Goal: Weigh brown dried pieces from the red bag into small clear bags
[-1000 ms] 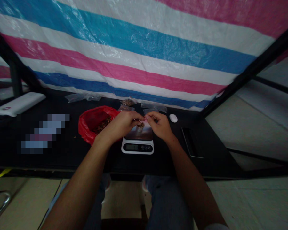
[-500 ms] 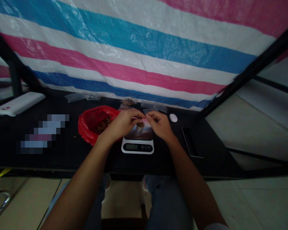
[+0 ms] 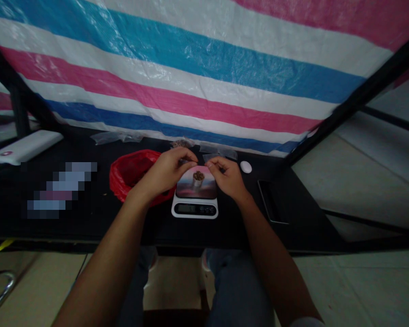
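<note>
A small metal cup (image 3: 197,182) heaped with brown dried bits stands on the shiny plate of a white kitchen scale (image 3: 195,210). My left hand (image 3: 170,169) hovers over the far left edge of the plate, thumb and forefinger tips close together; what is between them, if anything, is too small to see. On the far right side, my right hand (image 3: 227,178) also has thumb and forefinger pinched, with their contents not visible. Beneath my left wrist, a red plastic bag (image 3: 121,175) lies open, partly covered by that forearm. Digits on the scale's display are unreadable.
Clear plastic bags (image 3: 117,136) lie along the back, one small bag (image 3: 181,143) holding brown bits. A white oval object (image 3: 246,167) and a dark phone-like slab (image 3: 271,202) are at right. A white device (image 3: 26,147) sits far left. Striped sheeting (image 3: 191,104) hangs behind.
My left hand has moved left, away from my right fingertips, which it was meeting over the scale. The cup now shows fully between the hands. My right hand has hardly moved.
</note>
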`<state>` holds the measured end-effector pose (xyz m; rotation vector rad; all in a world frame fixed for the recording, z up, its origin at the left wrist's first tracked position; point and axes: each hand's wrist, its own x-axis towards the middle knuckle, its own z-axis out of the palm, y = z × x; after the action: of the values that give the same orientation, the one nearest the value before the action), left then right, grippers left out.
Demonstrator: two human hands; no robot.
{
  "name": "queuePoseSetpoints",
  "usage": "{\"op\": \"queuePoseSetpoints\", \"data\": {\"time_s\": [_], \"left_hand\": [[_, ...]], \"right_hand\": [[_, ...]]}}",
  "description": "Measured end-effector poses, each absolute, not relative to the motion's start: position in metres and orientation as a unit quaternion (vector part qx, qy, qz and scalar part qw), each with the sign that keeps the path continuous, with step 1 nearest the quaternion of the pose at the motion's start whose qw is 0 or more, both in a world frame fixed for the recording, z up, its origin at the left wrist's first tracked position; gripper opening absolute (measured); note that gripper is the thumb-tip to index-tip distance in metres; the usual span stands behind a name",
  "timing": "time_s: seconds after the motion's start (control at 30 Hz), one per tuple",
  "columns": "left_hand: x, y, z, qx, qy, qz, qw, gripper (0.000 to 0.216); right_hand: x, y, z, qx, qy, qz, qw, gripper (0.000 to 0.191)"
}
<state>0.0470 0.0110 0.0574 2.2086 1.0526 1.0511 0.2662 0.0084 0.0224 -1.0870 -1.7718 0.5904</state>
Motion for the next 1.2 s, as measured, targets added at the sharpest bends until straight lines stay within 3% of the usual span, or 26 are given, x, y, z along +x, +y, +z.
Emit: {"op": "queuePoseSetpoints", "data": {"time_s": [0.1, 0.2, 0.33, 0.57, 1.2], "left_hand": [[0.015, 0.014, 0.06, 0.805, 0.472, 0.283, 0.219, 0.016], [-0.008, 0.017, 0.049, 0.798, 0.515, 0.141, 0.281, 0.021], [-0.014, 0.021, 0.031, 0.8, 0.511, 0.079, 0.304, 0.027], [-0.017, 0.024, 0.031, 0.794, 0.552, 0.091, 0.239, 0.021], [-0.013, 0.016, 0.05, 0.782, 0.506, 0.239, 0.273, 0.013]], "right_hand": [[0.266, 0.008, 0.022, -0.447, -0.722, 0.241, 0.47, 0.026], [0.266, 0.008, 0.021, -0.446, -0.723, 0.242, 0.468, 0.026], [0.266, 0.009, 0.02, -0.448, -0.723, 0.241, 0.466, 0.024], [0.265, 0.008, 0.02, -0.449, -0.727, 0.239, 0.462, 0.025], [0.265, 0.008, 0.021, -0.447, -0.722, 0.246, 0.467, 0.025]]}}
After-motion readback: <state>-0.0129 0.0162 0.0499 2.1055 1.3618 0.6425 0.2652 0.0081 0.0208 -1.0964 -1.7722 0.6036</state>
